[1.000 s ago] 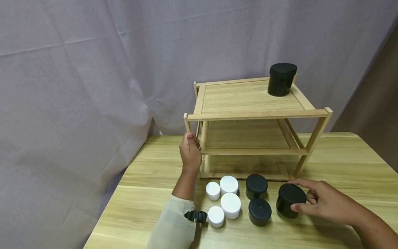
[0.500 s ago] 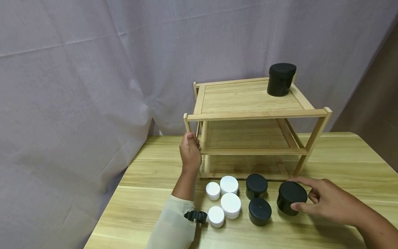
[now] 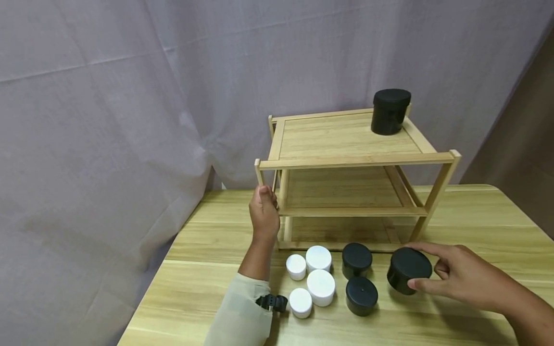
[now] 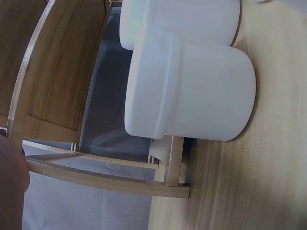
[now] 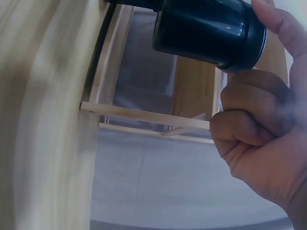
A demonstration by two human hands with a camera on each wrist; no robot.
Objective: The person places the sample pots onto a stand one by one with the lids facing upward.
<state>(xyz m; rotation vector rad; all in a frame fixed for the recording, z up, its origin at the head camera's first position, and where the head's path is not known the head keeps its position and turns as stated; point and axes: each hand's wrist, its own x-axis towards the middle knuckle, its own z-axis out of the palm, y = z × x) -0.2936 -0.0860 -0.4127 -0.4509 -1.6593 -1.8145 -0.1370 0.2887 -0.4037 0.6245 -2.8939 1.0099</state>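
My right hand (image 3: pixel 465 276) pinches a black lidded jar (image 3: pixel 409 271) by its lid, between thumb and forefinger. In the right wrist view that jar (image 5: pixel 201 33) hangs above the table, the other fingers (image 5: pixel 252 112) curled beside it. My left hand (image 3: pixel 264 211) grips the left front post of a wooden shelf rack (image 3: pixel 355 161). Two more black jars (image 3: pixel 357 259) stand on the table before the rack. Left of them are several white lidded jars (image 3: pixel 321 287), seen close in the left wrist view. Another black jar (image 3: pixel 391 111) sits at the back right of the top shelf.
The rack has a middle shelf (image 3: pixel 346 187) and a lower shelf (image 3: pixel 337 229) behind its front rails. It stands on a light wooden table (image 3: pixel 207 288). A grey curtain (image 3: pixel 130 120) hangs behind. A black watch (image 3: pixel 272 302) is on the left wrist.
The right hand has lifted the black jar off the table and shifted slightly right. My left hand keeps its grip on the rack. The other jars have stayed put.
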